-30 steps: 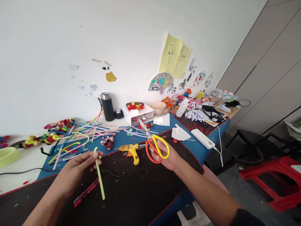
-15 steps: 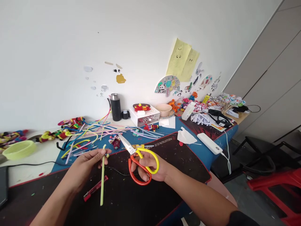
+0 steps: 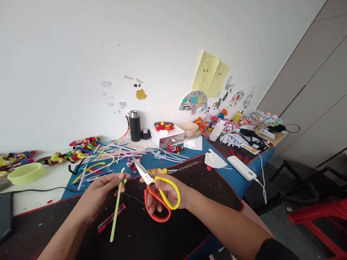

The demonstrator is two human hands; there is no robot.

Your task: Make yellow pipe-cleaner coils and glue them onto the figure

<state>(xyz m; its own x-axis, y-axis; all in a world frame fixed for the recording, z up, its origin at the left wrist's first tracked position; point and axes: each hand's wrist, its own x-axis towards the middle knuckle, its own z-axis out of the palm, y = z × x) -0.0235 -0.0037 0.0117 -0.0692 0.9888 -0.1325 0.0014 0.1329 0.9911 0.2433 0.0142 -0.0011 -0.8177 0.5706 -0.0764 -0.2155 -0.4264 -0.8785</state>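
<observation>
Pinched between the thumb and fingers of my left hand (image 3: pixel 104 189) is a pale green pipe cleaner (image 3: pixel 116 213), whose long end hangs down over the black mat (image 3: pixel 151 234). My right hand (image 3: pixel 170 191) holds scissors (image 3: pixel 161 196) with one yellow and one red handle, fingers through the loops. The blades point up and left, apart from the green strip. Beyond their tips lies a small purple and red figure (image 3: pixel 132 165). A red pen-like object (image 3: pixel 111 218) rests on the mat below my left hand.
Behind the hands are loose coloured pipe cleaners (image 3: pixel 108 155), a black flask (image 3: pixel 135 126) and a white box (image 3: pixel 168 137). A yellow-green ring (image 3: pixel 26 173) is at the left. On the right lie white paper (image 3: pixel 214 159) and a white power bank (image 3: pixel 241 168) with a cable.
The scissors and my right hand have shifted slightly left and down. The green strip's lower end has swung left. The whole view has moved a little.
</observation>
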